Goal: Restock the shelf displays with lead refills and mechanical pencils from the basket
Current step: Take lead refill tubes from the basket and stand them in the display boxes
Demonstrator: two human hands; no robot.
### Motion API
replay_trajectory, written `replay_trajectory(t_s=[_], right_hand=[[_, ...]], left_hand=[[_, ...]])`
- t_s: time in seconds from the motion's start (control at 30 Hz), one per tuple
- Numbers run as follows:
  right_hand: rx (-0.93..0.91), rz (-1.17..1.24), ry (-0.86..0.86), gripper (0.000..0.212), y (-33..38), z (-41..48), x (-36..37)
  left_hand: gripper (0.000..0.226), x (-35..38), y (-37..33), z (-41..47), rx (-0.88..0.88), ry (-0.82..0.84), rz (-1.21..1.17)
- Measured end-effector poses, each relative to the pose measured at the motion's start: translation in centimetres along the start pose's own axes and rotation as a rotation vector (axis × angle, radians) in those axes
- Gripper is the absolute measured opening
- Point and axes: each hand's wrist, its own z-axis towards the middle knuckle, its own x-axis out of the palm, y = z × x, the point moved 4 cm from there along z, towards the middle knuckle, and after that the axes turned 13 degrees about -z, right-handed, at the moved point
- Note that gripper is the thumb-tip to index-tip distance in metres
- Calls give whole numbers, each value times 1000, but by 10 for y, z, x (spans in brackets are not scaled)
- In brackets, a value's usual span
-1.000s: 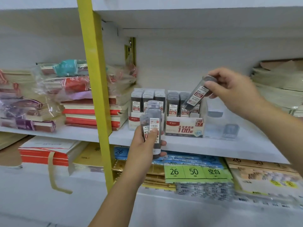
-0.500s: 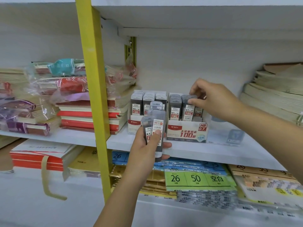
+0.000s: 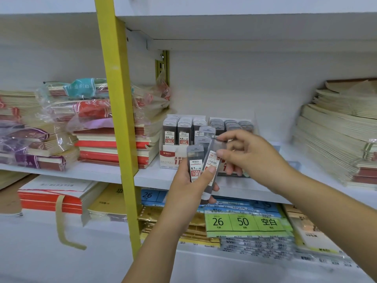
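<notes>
My left hand (image 3: 188,188) holds a bundle of grey lead refill cases (image 3: 195,160) upright in front of the white shelf (image 3: 151,176). My right hand (image 3: 253,156) reaches in from the right and pinches one case of that bundle (image 3: 212,161) between thumb and forefinger. Behind the hands stand two display boxes on the shelf: the left box (image 3: 177,132) shows rows of 0.5 refills. The right box (image 3: 232,125) is filled with 0.7 refills and is partly hidden by my right hand.
A yellow upright post (image 3: 117,119) runs down just left of the boxes. Stacks of red-edged notebooks (image 3: 110,146) and plastic-wrapped packs (image 3: 81,107) lie to the left, cream paper stacks (image 3: 336,139) to the right. Green-labelled loose-leaf packs (image 3: 244,222) fill the shelf below.
My right hand set its refill case into the right display box, then drew back to the bundle in my left hand and took hold of another case.
</notes>
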Motion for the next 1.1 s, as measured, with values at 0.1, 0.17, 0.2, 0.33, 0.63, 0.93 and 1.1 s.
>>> replay_trajectory(t_s=[0.1, 0.17, 0.2, 0.33, 0.63, 0.93, 1.1], right_hand=[[48, 186, -66, 22, -6, -3, -5], [71, 287, -113, 20, -12, -5, -11], [80, 307, -128, 19, -16, -5, -15], [60, 211, 17, 21, -25, -10, -24], [-165, -289, 98, 27, -2, -13, -18], [-195, -20, -8, 51, 20, 13, -26], [-266, -121, -289, 34, 41, 49, -32]], left_hand=[[24, -1, -1, -2, -16, 23, -17], [26, -4, -1, -3, -45, 38, -35], [27, -6, -1, -4, -56, 34, -43], [20, -16, -5, -1, -25, -22, -55], [27, -12, -14, 4, 15, 75, -1], [16, -36, -20, 8, 23, -137, -55], [20, -58, -26, 8, 48, -230, -71]])
